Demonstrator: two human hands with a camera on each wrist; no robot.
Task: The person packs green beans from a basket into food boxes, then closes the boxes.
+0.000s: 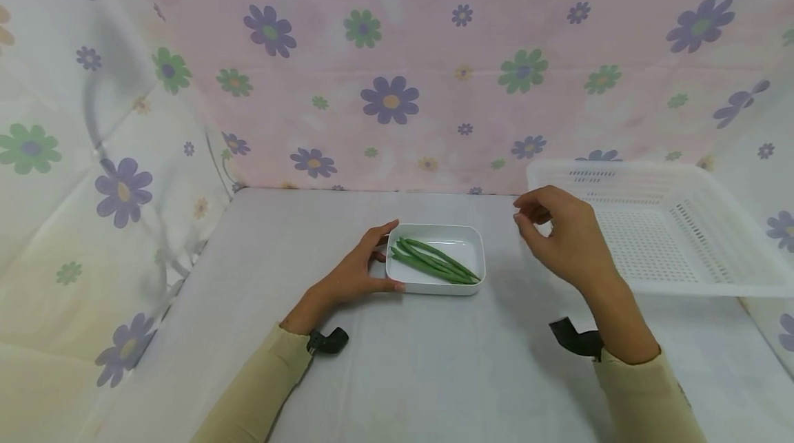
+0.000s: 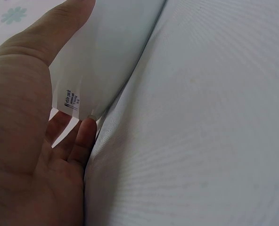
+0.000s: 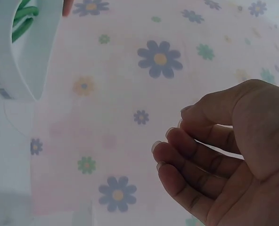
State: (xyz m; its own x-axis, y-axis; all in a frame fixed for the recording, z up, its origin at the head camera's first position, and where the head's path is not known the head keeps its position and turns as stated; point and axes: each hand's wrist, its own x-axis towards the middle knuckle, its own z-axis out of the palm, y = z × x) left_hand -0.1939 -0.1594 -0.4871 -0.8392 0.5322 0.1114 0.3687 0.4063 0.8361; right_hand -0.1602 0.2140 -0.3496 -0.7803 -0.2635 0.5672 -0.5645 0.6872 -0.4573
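Note:
A small white rectangular dish [image 1: 466, 250] sits on the table in the middle of the head view, with several green beans [image 1: 431, 262] lying in it. My left hand [image 1: 360, 267] grips the dish at its left end, the thumb at the near side and the fingers round the far left corner. The left wrist view shows small dark print [image 2: 71, 100] on the dish wall. To the right of the dish, my right hand [image 1: 561, 236] hovers over the table, fingers loosely bent towards the thumb and nothing between them.
A large white perforated basket [image 1: 657, 240] stands at the right, just beyond my right hand. Flower-printed cloth [image 1: 434, 85] hangs behind and along both sides. White cloth [image 1: 434, 367] covers the table. Each wrist carries a black camera mount.

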